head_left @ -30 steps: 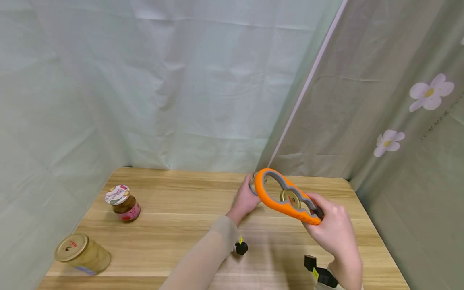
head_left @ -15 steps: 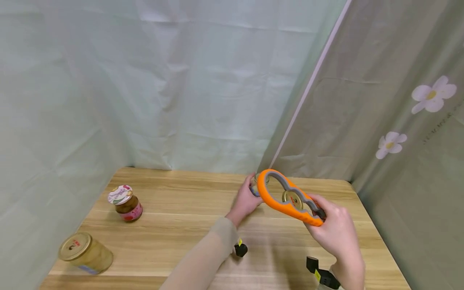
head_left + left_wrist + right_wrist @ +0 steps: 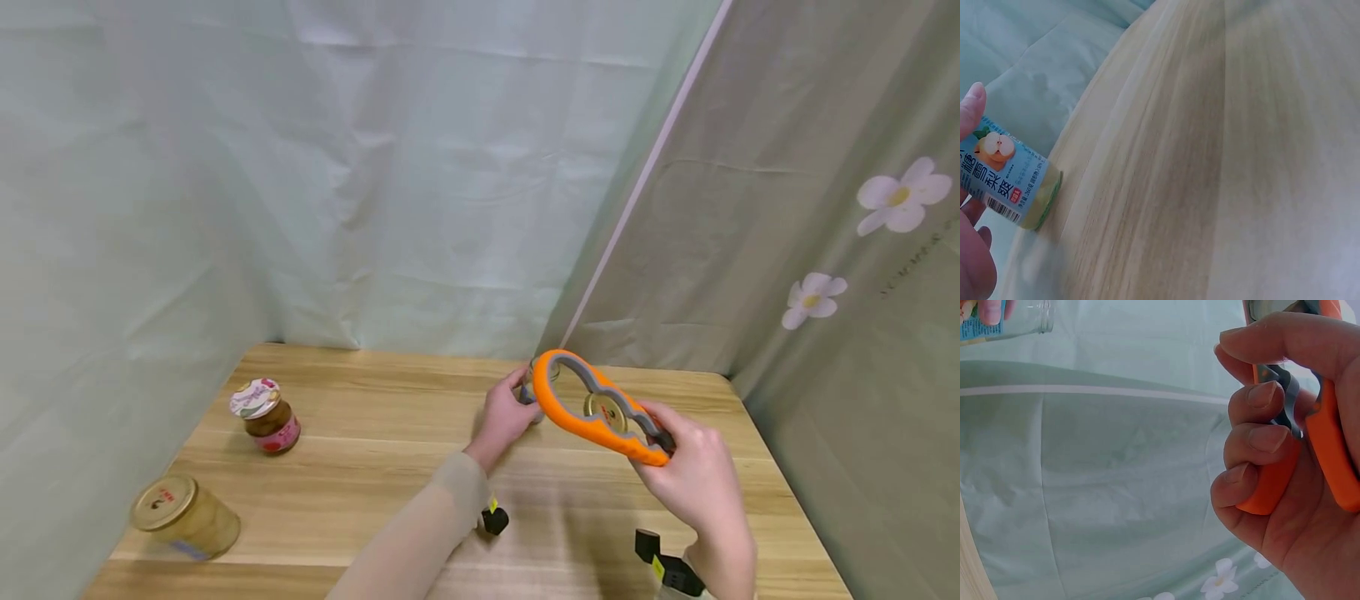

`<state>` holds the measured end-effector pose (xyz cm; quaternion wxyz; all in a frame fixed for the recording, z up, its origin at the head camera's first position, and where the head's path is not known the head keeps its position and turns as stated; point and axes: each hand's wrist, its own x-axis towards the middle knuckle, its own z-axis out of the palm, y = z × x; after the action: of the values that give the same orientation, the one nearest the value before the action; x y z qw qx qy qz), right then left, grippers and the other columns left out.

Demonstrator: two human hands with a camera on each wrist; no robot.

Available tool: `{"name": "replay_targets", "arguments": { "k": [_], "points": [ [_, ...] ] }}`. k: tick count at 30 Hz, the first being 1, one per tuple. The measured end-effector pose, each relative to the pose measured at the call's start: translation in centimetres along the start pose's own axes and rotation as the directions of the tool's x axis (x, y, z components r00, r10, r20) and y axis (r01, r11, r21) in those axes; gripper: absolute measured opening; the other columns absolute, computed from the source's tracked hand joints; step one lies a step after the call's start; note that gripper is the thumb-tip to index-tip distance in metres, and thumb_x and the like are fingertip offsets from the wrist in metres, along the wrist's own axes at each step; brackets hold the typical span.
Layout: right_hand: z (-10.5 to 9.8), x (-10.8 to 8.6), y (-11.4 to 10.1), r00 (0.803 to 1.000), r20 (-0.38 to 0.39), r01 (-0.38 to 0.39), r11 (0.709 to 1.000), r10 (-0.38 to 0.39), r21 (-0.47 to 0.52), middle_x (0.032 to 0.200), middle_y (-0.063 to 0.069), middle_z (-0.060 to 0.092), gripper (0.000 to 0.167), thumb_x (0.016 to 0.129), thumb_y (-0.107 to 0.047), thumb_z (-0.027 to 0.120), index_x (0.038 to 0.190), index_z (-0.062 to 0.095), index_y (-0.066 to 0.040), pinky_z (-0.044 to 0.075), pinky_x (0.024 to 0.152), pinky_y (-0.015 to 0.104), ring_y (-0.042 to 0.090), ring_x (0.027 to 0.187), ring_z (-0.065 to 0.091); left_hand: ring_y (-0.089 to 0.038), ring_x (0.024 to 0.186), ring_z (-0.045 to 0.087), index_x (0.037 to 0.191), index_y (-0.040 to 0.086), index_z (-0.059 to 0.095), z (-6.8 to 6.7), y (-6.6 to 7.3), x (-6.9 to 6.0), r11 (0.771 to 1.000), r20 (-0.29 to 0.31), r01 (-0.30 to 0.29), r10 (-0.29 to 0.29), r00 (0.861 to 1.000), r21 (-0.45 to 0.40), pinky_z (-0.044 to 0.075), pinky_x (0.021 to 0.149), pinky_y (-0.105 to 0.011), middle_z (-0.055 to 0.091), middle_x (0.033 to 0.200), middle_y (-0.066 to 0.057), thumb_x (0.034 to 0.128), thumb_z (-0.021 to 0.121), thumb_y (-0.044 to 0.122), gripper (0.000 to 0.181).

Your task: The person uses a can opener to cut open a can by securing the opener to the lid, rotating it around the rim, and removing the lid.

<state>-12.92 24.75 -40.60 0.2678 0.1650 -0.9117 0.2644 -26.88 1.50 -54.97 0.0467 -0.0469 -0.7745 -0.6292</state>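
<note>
Right hand (image 3: 697, 475), head view: right of centre, curled around an orange-and-grey plastic jar opener (image 3: 592, 429); a round gold metal lid (image 3: 604, 412) shows inside its loop.
Left hand (image 3: 502, 418), head view: near the centre, it grips a clear glass jar with blue label (image 3: 527, 392).
Jar, left wrist view: tilted, at the left edge.
Jar opener, right wrist view: at right, gripped; jar's uncovered neck at upper left.

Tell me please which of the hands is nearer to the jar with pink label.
Left. The left hand is to the right of the pink-labelled jar, apart from it, gripping a blue-labelled jar; the right hand is farther right, gripping the orange opener.
</note>
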Motion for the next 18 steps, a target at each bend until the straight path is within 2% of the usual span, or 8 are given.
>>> {"name": "replay_targets", "arguments": {
  "k": [4,6,7,10,13,15,17,18],
  "points": [
    [0.0,0.3,0.0,1.0,0.006,0.006,1.0,-0.006,-0.003,0.062,-0.018,0.04,0.047,0.071,0.002,0.084,0.111,0.076,-0.021,0.033,0.049,0.026,0.003,0.051,0.038,-0.017,0.11,0.064,0.148,0.009,0.065,-0.4,0.3,-0.1,1.0,-0.011,-0.007,0.008,1.0,0.022,0.052,0.098,-0.034,0.071,0.137,-0.01,0.0801,0.089,0.015,0.072],
    [0.0,0.4,0.0,1.0,0.008,0.004,1.0,-0.004,-0.004,0.061,-0.018,0.04,0.046,0.071,0.002,0.084,0.111,0.075,-0.021,0.033,0.049,0.026,0.003,0.051,0.038,-0.012,0.085,0.061,0.148,0.01,0.066,-0.6,0.5,-0.1,1.0,-0.012,-0.017,0.017,1.0,0.026,0.054,0.079,-0.027,0.072,0.137,-0.008,0.0809,0.09,0.017,0.071],
    [0.0,0.4,-0.1,1.0,0.008,0.004,1.0,-0.004,-0.007,0.061,-0.018,0.039,0.047,0.071,0.002,0.084,0.11,0.075,-0.021,0.033,0.049,0.026,0.003,0.051,0.037,-0.005,0.083,0.058,0.147,0.01,0.066,-0.7,0.6,-0.1,0.999,-0.014,-0.025,0.026,1.0,0.032,0.051,0.077,-0.022,0.072,0.137,-0.007,0.0811,0.091,0.017,0.071],
    [0.0,0.4,-0.2,1.0,0.011,-0.002,1.0,0.002,-0.006,0.061,-0.018,0.04,0.049,0.07,0.003,0.084,0.111,0.075,-0.023,0.033,0.05,0.026,0.003,0.051,0.038,-0.004,0.053,0.041,0.151,0.009,0.062,-1.1,0.9,-0.5,0.999,0.019,-0.035,0.035,0.999,-0.007,0.044,0.054,-0.019,0.068,0.143,-0.006,0.0833,0.089,0.016,0.073],
    [-0.1,0.2,-0.3,1.0,0.01,0.002,1.0,-0.002,-0.005,0.062,-0.019,0.04,0.051,0.069,0.003,0.084,0.111,0.075,-0.025,0.033,0.05,0.026,0.002,0.052,0.038,-0.007,0.049,0.04,0.157,0.01,0.055,-1.6,1.1,-1.1,0.998,0.07,-0.042,0.044,0.997,-0.04,0.043,0.052,-0.021,0.06,0.153,-0.003,0.088,0.086,0.017,0.076],
    [0.0,0.1,-0.4,1.0,0.008,0.006,1.0,-0.006,-0.004,0.062,-0.019,0.041,0.053,0.068,0.002,0.085,0.111,0.076,-0.026,0.034,0.05,0.026,0.001,0.052,0.039,-0.014,0.061,0.059,0.159,0.01,0.051,-2.0,1.1,-1.5,0.997,0.104,-0.061,0.066,0.992,-0.048,0.055,0.065,-0.026,0.055,0.158,-0.002,0.092,0.084,0.019,0.076],
    [0.1,0.0,-0.4,1.0,0.005,0.01,1.0,-0.01,-0.007,0.062,-0.02,0.042,0.054,0.068,0.001,0.087,0.112,0.076,-0.027,0.034,0.05,0.026,0.001,0.052,0.039,-0.022,0.103,0.071,0.161,0.009,0.048,-2.6,1.1,-1.9,0.994,0.127,-0.089,0.097,0.987,-0.068,0.056,0.096,-0.039,0.051,0.162,-0.004,0.0952,0.081,0.019,0.074],
    [0.2,0.1,-0.5,1.0,0.005,0.009,1.0,-0.009,-0.007,0.062,-0.02,0.042,0.054,0.068,0.002,0.088,0.113,0.076,-0.027,0.035,0.05,0.026,0.001,0.052,0.039,-0.026,0.125,0.064,0.161,0.008,0.047,-3.0,1.2,-2.2,0.992,0.134,-0.098,0.109,0.985,-0.083,0.049,0.11,-0.047,0.048,0.164,-0.005,0.0965,0.079,0.018,0.073]
  ]
}}
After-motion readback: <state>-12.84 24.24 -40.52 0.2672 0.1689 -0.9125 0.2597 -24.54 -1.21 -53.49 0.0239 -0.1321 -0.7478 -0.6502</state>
